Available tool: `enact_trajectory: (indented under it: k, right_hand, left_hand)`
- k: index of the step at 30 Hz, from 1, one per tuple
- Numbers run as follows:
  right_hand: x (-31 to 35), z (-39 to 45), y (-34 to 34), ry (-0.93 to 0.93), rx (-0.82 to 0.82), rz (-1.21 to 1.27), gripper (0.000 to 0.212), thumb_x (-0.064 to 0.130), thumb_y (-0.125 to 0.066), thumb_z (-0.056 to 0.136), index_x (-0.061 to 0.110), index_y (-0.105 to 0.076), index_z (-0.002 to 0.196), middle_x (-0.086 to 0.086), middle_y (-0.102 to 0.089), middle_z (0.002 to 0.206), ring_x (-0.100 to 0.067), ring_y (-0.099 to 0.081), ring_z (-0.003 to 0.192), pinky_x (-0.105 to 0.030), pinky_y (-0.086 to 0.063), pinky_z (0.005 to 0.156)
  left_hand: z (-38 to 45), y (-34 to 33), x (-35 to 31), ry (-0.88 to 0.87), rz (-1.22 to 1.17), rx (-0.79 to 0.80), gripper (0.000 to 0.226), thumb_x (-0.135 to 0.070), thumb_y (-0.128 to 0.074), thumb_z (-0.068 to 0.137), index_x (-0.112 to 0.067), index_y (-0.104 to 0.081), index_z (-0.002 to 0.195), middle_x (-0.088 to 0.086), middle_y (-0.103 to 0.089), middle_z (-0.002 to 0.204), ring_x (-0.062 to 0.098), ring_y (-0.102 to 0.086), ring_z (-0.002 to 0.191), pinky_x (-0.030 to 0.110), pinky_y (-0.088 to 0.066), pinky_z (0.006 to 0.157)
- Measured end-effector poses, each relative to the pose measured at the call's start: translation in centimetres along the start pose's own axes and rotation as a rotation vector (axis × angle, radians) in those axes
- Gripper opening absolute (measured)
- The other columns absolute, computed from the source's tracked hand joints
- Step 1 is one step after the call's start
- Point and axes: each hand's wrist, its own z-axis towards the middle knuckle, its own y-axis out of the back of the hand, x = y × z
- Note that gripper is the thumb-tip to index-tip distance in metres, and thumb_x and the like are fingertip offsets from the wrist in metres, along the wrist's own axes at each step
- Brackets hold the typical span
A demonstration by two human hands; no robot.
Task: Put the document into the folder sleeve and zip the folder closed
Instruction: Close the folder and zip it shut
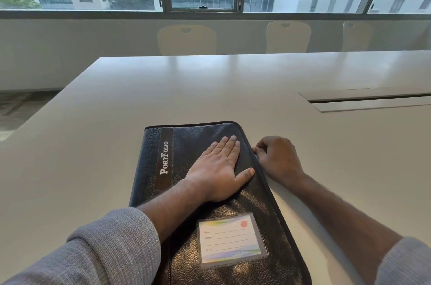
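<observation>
Both hands work the closed black folder lying on the white table. Left hand presses flat on its cover, fingers straight toward 12 o'clock. Right hand, at 3 o'clock of the left, curls its fingers, pinching at the folder's zipper edge. A name card sits in a clear pocket toward 6 o'clock.
</observation>
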Motion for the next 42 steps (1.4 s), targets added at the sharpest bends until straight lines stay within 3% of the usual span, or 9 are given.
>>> enact_trajectory:
  k: [17, 31, 34, 36, 38, 40, 42]
  right_hand:
    - [0.1, 6.9, -2.9, -0.055, 0.01, -0.006, 0.018, 0.025, -0.067, 0.084, 0.011, -0.076, 0.077, -0.008, -0.076, 0.083, -0.027, -0.068, 0.082, -0.031, -0.051, 0.073]
    - [0.2, 11.3, -4.0, -0.012, 0.188, 0.019, 0.011, 0.023, -0.069, 0.083, 0.016, -0.076, 0.078, -0.004, -0.075, 0.084, -0.022, -0.068, 0.083, -0.033, -0.054, 0.076]
    - [0.5, 11.0, -3.9, -0.098, 0.157, 0.08, 0.012, 0.025, -0.07, 0.083, 0.013, -0.073, 0.084, -0.005, -0.073, 0.089, -0.024, -0.066, 0.086, -0.034, -0.053, 0.079]
    - [1.4, 9.8, -3.9, -0.144, 0.049, 0.081, 0.018, 0.027, -0.067, 0.084, 0.011, -0.069, 0.093, -0.007, -0.071, 0.096, -0.026, -0.064, 0.092, -0.033, -0.05, 0.081]
    - [2.8, 7.8, -3.9, -0.088, -0.037, 0.065, 0.017, 0.026, -0.062, 0.086, 0.011, -0.067, 0.093, -0.007, -0.068, 0.097, -0.026, -0.062, 0.092, -0.033, -0.049, 0.08]
    - [4.2, 5.7, -3.9, 0.019, -0.039, 0.044, 0.017, 0.026, -0.059, 0.086, 0.011, -0.065, 0.089, -0.007, -0.065, 0.094, -0.026, -0.06, 0.09, -0.035, -0.049, 0.08]
    - [5.3, 3.7, -3.9, 0.098, 0.016, 0.018, 0.021, 0.03, -0.055, 0.088, 0.011, -0.064, 0.092, -0.007, -0.064, 0.096, -0.026, -0.058, 0.094, -0.037, -0.046, 0.085]
  left_hand:
    - [-0.1, -0.1, 0.1, -0.004, -0.002, -0.015, 0.088, -0.074, -0.009, 0.092, -0.017, 0.006, 0.158, -0.002, 0.014, 0.166, 0.009, 0.018, 0.15, 0.031, 0.011, 0.121]
    - [0.0, -0.4, 0.2, -0.014, -0.035, -0.025, 0.09, -0.077, -0.008, 0.089, -0.02, 0.005, 0.158, -0.004, 0.015, 0.166, 0.009, 0.02, 0.149, 0.031, 0.012, 0.121]
    - [0.1, -0.5, 0.2, -0.002, -0.065, -0.044, 0.091, -0.078, -0.012, 0.089, -0.021, 0.003, 0.158, -0.007, 0.013, 0.166, 0.006, 0.019, 0.149, 0.029, 0.012, 0.119]
    - [0.1, -0.6, 0.1, 0.008, -0.135, -0.109, 0.089, -0.075, -0.02, 0.089, -0.022, -0.007, 0.159, -0.009, 0.003, 0.166, 0.004, 0.01, 0.151, 0.026, 0.009, 0.119]
    - [0.0, -0.4, 0.1, 0.024, -0.303, -0.251, 0.07, -0.058, -0.035, 0.092, -0.027, -0.029, 0.154, -0.01, -0.025, 0.163, 0.004, -0.014, 0.15, 0.023, -0.005, 0.119]
    - [-0.2, 0.1, 0.6, 0.075, -0.517, -0.401, 0.041, -0.032, -0.045, 0.09, -0.028, -0.059, 0.128, -0.011, -0.059, 0.136, 0.001, -0.047, 0.126, 0.019, -0.031, 0.108]
    - [-0.4, 0.5, 1.4, 0.154, -0.641, -0.526, 0.021, -0.017, -0.049, 0.085, -0.022, -0.069, 0.091, -0.01, -0.07, 0.098, 0.0, -0.058, 0.091, 0.02, -0.043, 0.085]
